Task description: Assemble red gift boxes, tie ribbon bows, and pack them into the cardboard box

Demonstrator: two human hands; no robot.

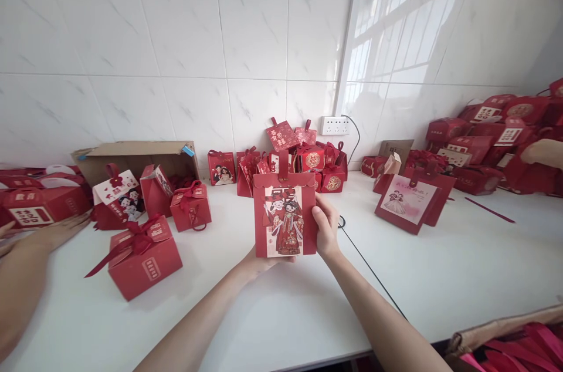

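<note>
Forearms (377,312) foremost | left hand (263,263) holding red box (285,222) from below | right hand (326,226) gripping its side

A white power strip (335,125) sits against the tiled wall (180,20).

1. Looks like a small packing workshop; I'm at a long white table (281,313).
2. Red boxes (285,222) in bulk, several designs, plus a carton (132,156).
3. Someone else's arm (24,284) on my left.
4. Tiled wall (176,20), socket strip (335,125).
</note>
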